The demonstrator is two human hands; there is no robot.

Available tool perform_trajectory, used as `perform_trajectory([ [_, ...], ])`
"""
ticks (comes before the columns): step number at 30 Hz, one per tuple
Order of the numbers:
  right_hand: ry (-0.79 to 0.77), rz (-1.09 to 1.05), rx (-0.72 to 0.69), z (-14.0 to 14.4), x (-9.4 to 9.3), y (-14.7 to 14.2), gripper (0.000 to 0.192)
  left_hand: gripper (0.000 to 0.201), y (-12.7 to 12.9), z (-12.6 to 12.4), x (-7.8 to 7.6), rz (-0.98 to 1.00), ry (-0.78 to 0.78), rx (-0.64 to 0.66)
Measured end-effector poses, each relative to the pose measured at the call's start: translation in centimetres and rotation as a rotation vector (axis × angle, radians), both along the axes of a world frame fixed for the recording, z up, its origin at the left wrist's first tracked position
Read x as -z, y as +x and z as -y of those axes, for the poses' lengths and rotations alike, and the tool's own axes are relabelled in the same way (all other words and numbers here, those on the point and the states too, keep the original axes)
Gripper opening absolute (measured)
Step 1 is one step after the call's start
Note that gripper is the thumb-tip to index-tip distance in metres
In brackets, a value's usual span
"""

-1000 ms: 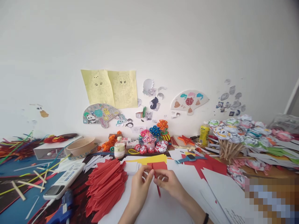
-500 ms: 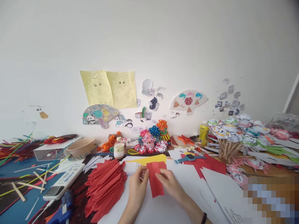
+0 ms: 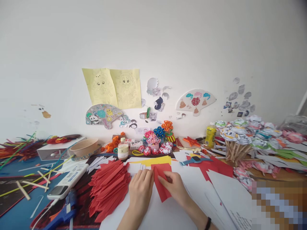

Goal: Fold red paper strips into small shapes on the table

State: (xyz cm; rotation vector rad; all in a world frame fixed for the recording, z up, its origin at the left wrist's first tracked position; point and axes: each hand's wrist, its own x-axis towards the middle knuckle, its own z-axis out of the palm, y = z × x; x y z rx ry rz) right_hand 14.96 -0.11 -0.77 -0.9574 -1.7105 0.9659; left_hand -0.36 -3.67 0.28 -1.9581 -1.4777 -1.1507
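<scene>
A creased strip of red paper (image 3: 162, 188) stands tilted between my two hands, above white sheets. My left hand (image 3: 141, 188) pinches its left edge near the top, with the fingers curled and the knuckles toward me. On the right part of the strip, my right hand (image 3: 174, 185) grips with thumb and fingers; a dark band circles that wrist. A pile of folded red paper strips (image 3: 109, 188) lies just left of my left hand. Behind the hands is a yellow sheet (image 3: 153, 160).
A blue glue gun (image 3: 66, 210) and a white power strip (image 3: 69, 180) lie at left. A small bottle (image 3: 123, 150) stands behind the red pile. At right are a blue watch (image 3: 196, 159), red paper (image 3: 219, 166) and a bunch of paper flowers on sticks (image 3: 237, 135).
My left hand has turned over so its knuckles now face me, still at the paper's left edge. The strip looks wider, its right side spread out. The view has shifted slightly.
</scene>
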Motion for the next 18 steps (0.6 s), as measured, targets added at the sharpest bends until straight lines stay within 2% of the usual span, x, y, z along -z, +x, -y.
perform_trajectory([
  [2, 0.009, 0.01, 0.005, 0.0, 0.1, -0.1, 0.045, 0.017, -0.1, 0.0, -0.2, -0.083, 0.049, 0.041],
  [4, 0.02, 0.025, 0.015, 0.0, 0.1, -0.1, 0.045, 0.016, 0.0, 0.0, -0.6, -0.001, 0.029, 0.108],
  [6, 0.033, 0.039, 0.019, 0.1, 0.0, -0.1, 0.046, 0.015, 0.1, 0.0, -1.1, 0.205, -0.065, 0.189],
  [8, 0.031, 0.034, 0.01, 0.3, -0.3, -0.1, 0.046, 0.023, 0.1, -0.2, -1.6, 0.456, -0.2, 0.277],
  [12, 0.004, -0.03, -0.068, 0.8, -0.9, -0.1, 0.04, 0.033, -0.3, -0.7, -1.9, 0.901, -0.421, 0.402],
  [15, 0.027, -0.056, -0.089, 1.0, -1.2, -0.1, 0.038, 0.036, -0.6, -1.1, -1.6, 1.067, -0.532, 0.45],
  [18, 0.051, -0.042, -0.045, 1.0, -1.3, 0.0, 0.038, 0.04, -0.7, -1.4, -1.2, 1.097, -0.61, 0.498],
])
